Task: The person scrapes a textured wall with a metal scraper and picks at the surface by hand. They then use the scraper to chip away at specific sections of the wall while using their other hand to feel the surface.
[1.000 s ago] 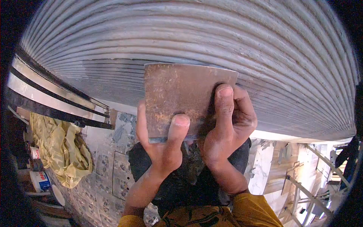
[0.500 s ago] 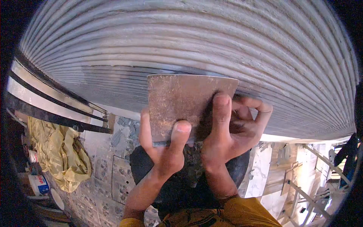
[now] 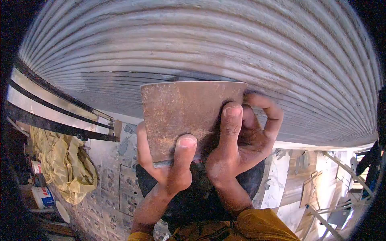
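A rusty, flat metal scraper blade (image 3: 183, 110) is held with its wide, slightly curved edge upward, close to the grooved grey wall surface (image 3: 193, 48). My left hand (image 3: 171, 160) grips its lower left part, thumb on the near face and fingers along the side and behind. On the right side, my right hand (image 3: 241, 140) presses its thumb flat to the same face, index finger bent near the upper right corner. Its other fingers are partly hidden. Whether the blade's edge touches the wall is hard to tell. Darker grey patches show on the grooves just behind the blade.
At left, a black-framed panel (image 3: 60, 108) juts beside the wall. Below it lie a crumpled yellowish sheet (image 3: 66, 168) and a white bucket with a blue label (image 3: 42, 197). Patterned tiles (image 3: 108, 201) cover the floor; a metal frame (image 3: 325, 223) stands at lower right.
Both hands have shifted left with the scraper blade, the left one also slightly lower. The blade now sits a little tilted and further left against the grooves. Both grips remain.
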Demonstrator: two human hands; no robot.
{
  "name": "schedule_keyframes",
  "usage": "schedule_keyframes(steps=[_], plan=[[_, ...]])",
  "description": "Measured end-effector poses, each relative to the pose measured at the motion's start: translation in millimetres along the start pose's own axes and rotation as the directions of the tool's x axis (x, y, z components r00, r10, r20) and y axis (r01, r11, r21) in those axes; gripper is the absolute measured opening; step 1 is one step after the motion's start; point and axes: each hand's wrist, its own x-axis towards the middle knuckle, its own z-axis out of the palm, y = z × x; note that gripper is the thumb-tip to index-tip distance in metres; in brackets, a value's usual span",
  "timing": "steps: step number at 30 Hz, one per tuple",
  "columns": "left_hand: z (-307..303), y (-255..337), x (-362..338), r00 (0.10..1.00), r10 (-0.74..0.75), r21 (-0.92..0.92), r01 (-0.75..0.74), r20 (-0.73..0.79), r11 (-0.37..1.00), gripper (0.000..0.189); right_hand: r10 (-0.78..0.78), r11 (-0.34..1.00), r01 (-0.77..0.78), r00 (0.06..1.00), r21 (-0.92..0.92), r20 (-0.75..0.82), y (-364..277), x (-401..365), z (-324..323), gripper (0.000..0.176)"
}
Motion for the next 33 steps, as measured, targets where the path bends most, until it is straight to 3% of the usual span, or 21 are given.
schedule_keyframes(steps=[4, 9, 11, 13, 16, 18, 21, 24, 27, 30, 33], plan=[[-6, -3, 4, 0.995, 0.070, 0.037, -0.073, 0.068, 0.997, 0.080, -0.099, 0.994, 0.101, 0.994, 0.046, -0.037, 7, 1, 5, 0.037], [-2, -3, 1, 0.999, -0.044, -0.032, 0.044, 0.010, 0.999, 0.082, -0.222, 0.971, 0.218, 0.975, -0.102, -0.030, 13, 4, 5, 0.037], [-7, 2, 6, 0.994, -0.080, -0.021, 0.082, 0.073, 0.996, 0.083, -0.249, 0.964, 0.245, 0.968, -0.103, -0.022, 13, 5, 5, 0.034], [-8, 2, 5, 0.984, -0.117, -0.006, 0.119, 0.134, 0.993, 0.083, -0.232, 0.969, 0.228, 0.972, -0.100, -0.026, 10, 6, 5, 0.034], [-7, -8, -3, 0.998, -0.048, -0.039, 0.050, 0.050, 0.998, 0.082, -0.237, 0.967, 0.233, 0.971, -0.105, -0.028, 13, 8, 2, 0.034], [-13, -16, -4, 0.982, 0.137, 0.082, -0.148, 0.126, 0.986, 0.082, -0.259, 0.960, 0.255, 0.965, -0.114, -0.028, 13, 7, 0, 0.034], [-9, -18, -9, 0.982, 0.149, -0.041, -0.145, 0.115, 0.989, 0.083, -0.279, 0.956, 0.272, 0.959, -0.107, -0.056, 14, 4, -3, 0.035], [-13, -19, -12, 0.990, 0.107, 0.052, -0.112, 0.093, 0.992, 0.084, -0.337, 0.939, 0.331, 0.939, -0.098, -0.062, 22, 3, -4, 0.035], [-9, -11, -11, 1.000, 0.003, 0.069, -0.004, 0.018, 0.998, 0.083, -0.242, 0.968, 0.238, 0.970, -0.081, -0.036, 21, 0, -1, 0.035], [-12, -10, -6, 0.997, 0.022, 0.145, -0.032, 0.070, 0.989, 0.083, -0.211, 0.977, 0.210, 0.976, -0.034, -0.052, 19, 4, 3, 0.035], [-6, -9, -2, 0.999, 0.010, 0.045, -0.012, 0.045, 0.999, 0.082, -0.245, 0.969, 0.243, 0.968, -0.033, -0.055, 18, 8, 3, 0.036]])
